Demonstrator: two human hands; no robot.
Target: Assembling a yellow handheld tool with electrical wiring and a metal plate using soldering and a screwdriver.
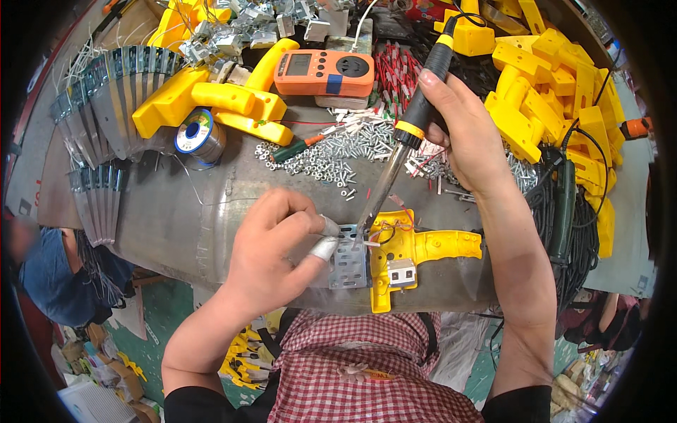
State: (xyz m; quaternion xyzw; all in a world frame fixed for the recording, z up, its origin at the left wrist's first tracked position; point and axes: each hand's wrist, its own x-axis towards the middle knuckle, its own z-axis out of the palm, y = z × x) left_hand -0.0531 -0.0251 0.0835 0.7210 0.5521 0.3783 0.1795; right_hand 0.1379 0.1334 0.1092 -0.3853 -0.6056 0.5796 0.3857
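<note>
My right hand [467, 137] grips a soldering iron [415, 113] by its black handle. The iron slants down, its tip at the upper right edge of a perforated metal plate [348, 271], beside thin wires. White covers sit on the thumb and forefinger of my left hand [271, 247], which pinch at the plate's left edge. Against the plate's right side lies an open yellow half-shell with a handle [444, 245]. A white block with two dark square holes [402, 273] and a small red wire rest in it.
Loose screws and nuts [317, 166] lie beyond my hands, with a green-handled screwdriver [296, 149]. An orange meter [324, 72], a solder spool [199, 135] and metal strips [99, 204] stand left. Yellow shells [550, 92] and black cable [585, 247] crowd the right.
</note>
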